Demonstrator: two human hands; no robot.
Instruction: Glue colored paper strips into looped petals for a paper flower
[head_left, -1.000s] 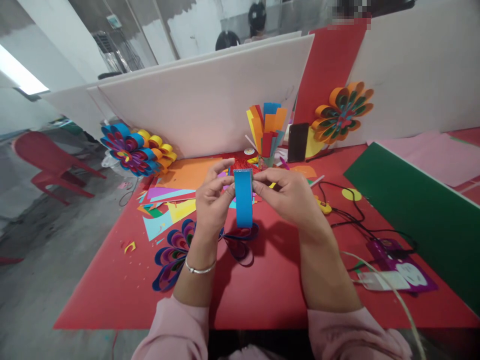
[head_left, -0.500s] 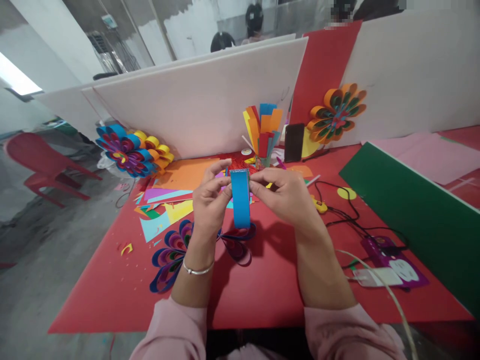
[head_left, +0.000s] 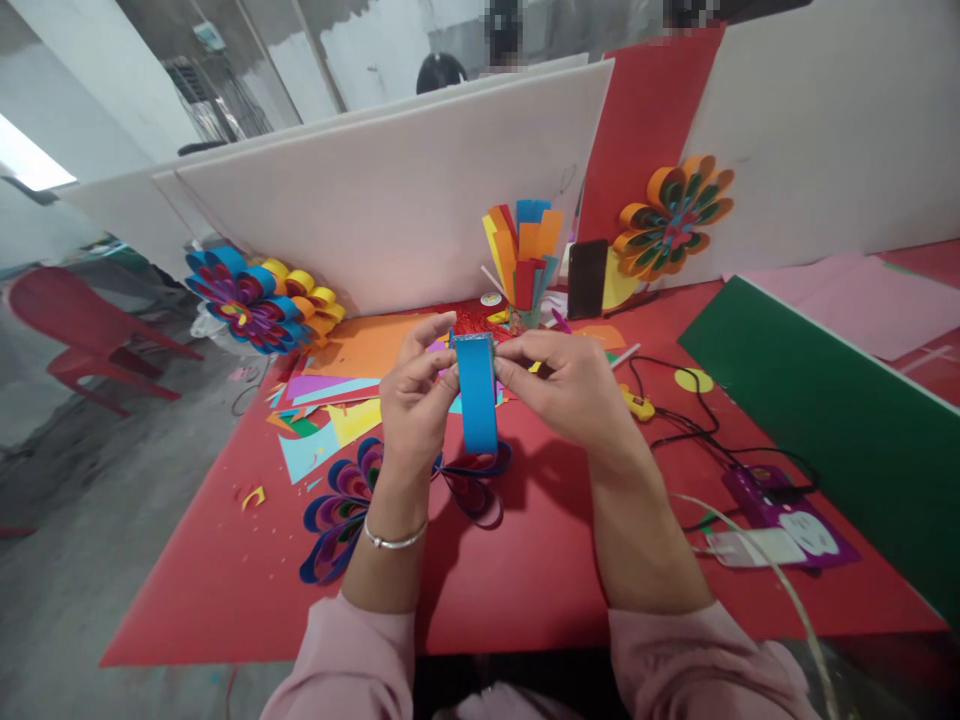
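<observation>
Left hand [head_left: 415, 400] and right hand [head_left: 562, 385] pinch a blue loop [head_left: 478, 405], seemingly paper, so likely light, easily creased and best held by its upper edges.

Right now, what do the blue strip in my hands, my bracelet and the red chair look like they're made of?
The blue strip looks like paper or thin card, fairly matte; it's thin-edged and curves smoothly at the bottom. The bracelet seems to be polished, silver-toned metal, judging by its shine. The red chair is probably smooth moulded plastic: back and legs share one even colour.
</observation>
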